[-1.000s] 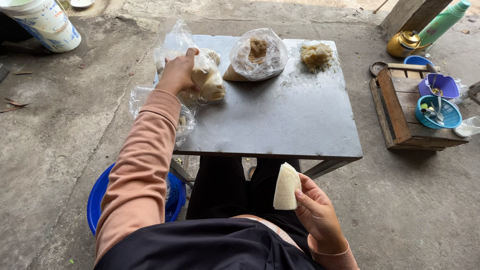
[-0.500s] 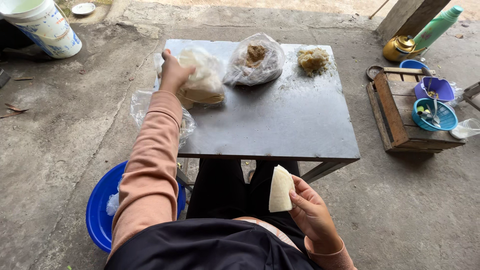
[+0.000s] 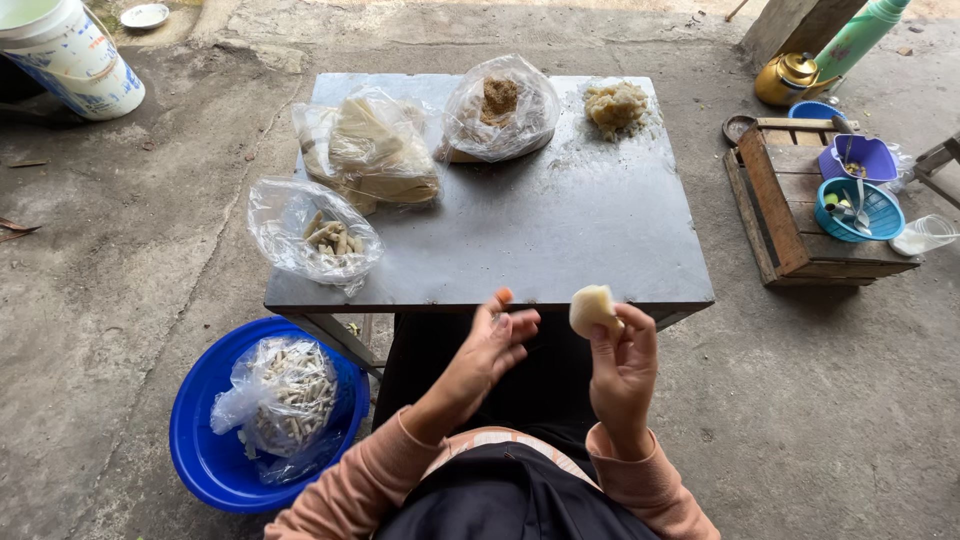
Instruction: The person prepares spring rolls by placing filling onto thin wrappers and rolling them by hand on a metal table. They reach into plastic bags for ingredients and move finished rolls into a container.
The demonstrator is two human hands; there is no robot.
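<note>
My right hand [image 3: 622,365] holds a pale cream wrapper sheet [image 3: 591,306] pinched upright at the near edge of a grey metal table [image 3: 540,230]. My left hand [image 3: 492,350] hovers beside it with fingers apart, holding nothing. On the table lie a clear bag of stacked pale wrappers [image 3: 375,155], a bag of brown filling [image 3: 499,110], a loose mound of yellowish filling [image 3: 616,104], and a bag of small rolled pieces [image 3: 320,235] at the left edge.
A blue basin [image 3: 215,455] with a bag of rolled pieces [image 3: 285,395] sits on the concrete floor at my left. A wooden crate [image 3: 790,215] with blue and purple bowls stands right, a brass kettle [image 3: 788,78] behind it. A white bucket [image 3: 65,55] is far left.
My left hand has let go of the wrapper bag on the table and drawn back to my lap side. My right hand has lifted the wrapper sheet up toward the table edge.
</note>
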